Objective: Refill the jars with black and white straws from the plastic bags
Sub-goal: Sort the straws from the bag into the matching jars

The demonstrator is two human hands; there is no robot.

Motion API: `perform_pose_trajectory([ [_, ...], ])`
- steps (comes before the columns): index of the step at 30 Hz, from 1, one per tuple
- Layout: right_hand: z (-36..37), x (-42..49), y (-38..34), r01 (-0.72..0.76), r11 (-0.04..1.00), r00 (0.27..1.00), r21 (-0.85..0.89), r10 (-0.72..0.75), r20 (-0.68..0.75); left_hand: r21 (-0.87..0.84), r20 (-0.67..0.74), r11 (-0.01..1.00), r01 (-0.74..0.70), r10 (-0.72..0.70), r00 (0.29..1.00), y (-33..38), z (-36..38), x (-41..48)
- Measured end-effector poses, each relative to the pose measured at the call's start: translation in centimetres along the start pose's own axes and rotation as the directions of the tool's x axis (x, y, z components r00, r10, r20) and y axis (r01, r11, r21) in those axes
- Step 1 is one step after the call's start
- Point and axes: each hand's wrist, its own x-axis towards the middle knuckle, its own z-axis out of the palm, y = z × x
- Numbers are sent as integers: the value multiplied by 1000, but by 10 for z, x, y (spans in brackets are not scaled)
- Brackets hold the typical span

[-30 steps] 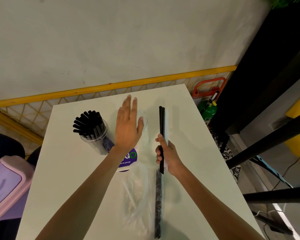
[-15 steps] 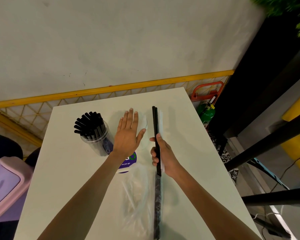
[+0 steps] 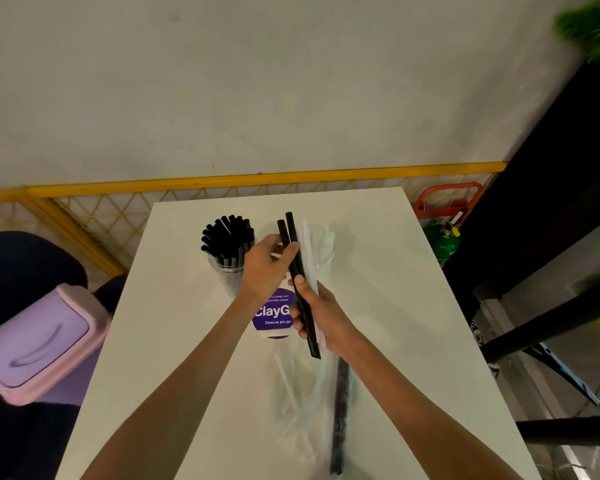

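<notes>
Right hand [image 3: 321, 317] clamps light, stiff straws [image 3: 297, 271] mid-length; left hand [image 3: 265, 268] pinches the black pair higher up.

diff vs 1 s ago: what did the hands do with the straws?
The left hand left its flat, open pose over the clear second jar and closed its fingers on the upper part of the two long black straws. The right hand tilted the straws' tops left, toward the clear jar full of black straws. Unchanged: right grip, plastic bags on the white table.
</notes>
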Motion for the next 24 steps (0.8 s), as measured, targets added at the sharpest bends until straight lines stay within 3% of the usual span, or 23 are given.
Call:
perform_pose_trajectory([
  [5,27,5,2,-44,999,998,17,43,34,-206,-37,968,144,-154,987,-16,-31,2],
  [9,34,9,-1,-61,997,997,50,58,55,-283,-162,952,118,-169,972,-5,-75,17],
  [13,39,13,-2,-67,997,997,36,66,37,-131,-409,984,-121,58,911,8,-128,44],
  [16,45,16,1,-83,995,996,56,82,21,11,-501,960,-281,248,829,18,-149,55],
  [19,48,21,7,-94,995,996,38,94,0,100,-508,937,-333,336,793,18,-149,60],
  [24,48,28,10,-87,996,996,16,87,-10,176,-372,904,-389,427,824,-2,-122,61],
])
